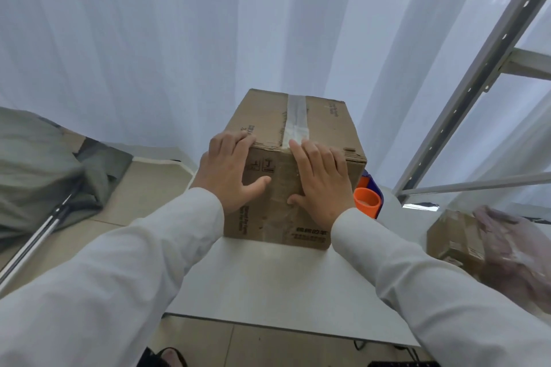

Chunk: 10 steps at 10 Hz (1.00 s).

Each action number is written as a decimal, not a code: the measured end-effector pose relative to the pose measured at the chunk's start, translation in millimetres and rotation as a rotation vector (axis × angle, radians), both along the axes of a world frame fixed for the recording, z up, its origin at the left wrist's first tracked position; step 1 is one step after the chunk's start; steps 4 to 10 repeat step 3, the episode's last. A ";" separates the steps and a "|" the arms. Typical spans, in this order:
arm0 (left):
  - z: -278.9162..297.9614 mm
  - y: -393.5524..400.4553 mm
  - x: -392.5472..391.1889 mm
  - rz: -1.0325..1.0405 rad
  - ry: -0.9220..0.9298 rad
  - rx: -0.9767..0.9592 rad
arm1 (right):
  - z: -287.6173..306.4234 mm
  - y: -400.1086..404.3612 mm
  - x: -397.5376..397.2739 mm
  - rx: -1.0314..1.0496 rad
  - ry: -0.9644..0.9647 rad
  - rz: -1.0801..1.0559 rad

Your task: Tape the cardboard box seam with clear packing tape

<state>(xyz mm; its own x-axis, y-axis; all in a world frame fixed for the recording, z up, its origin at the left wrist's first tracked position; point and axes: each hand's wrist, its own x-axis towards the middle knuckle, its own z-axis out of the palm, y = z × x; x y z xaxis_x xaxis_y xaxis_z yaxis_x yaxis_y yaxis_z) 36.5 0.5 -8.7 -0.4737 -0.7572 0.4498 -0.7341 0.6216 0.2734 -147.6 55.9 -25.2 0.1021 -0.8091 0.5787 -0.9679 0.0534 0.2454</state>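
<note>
The cardboard box [293,164] stands on the white surface [268,283], clear tape [295,121] along its top seam. Left hand [231,171] and right hand [320,177] press flat, fingers spread, holding nothing. An orange-cored roll [367,202], perhaps tape, sits half hidden behind the box.

Long white sleeves [113,271] on both arms, plain cuffs at wrists; hands bare.
</note>
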 end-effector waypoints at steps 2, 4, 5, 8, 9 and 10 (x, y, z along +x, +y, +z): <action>6.5 -2.4 4.8 -0.017 0.015 0.055 | 10.8 5.5 -1.0 0.066 -0.114 0.046; 11.1 -2.1 6.8 0.032 0.065 0.041 | 27.0 12.5 0.2 0.035 -0.252 0.071; 11.1 -2.1 6.8 0.032 0.065 0.041 | 27.0 12.5 0.2 0.035 -0.252 0.071; 11.1 -2.1 6.8 0.032 0.065 0.041 | 27.0 12.5 0.2 0.035 -0.252 0.071; 11.1 -2.1 6.8 0.032 0.065 0.041 | 27.0 12.5 0.2 0.035 -0.252 0.071; 11.1 -2.1 6.8 0.032 0.065 0.041 | 27.0 12.5 0.2 0.035 -0.252 0.071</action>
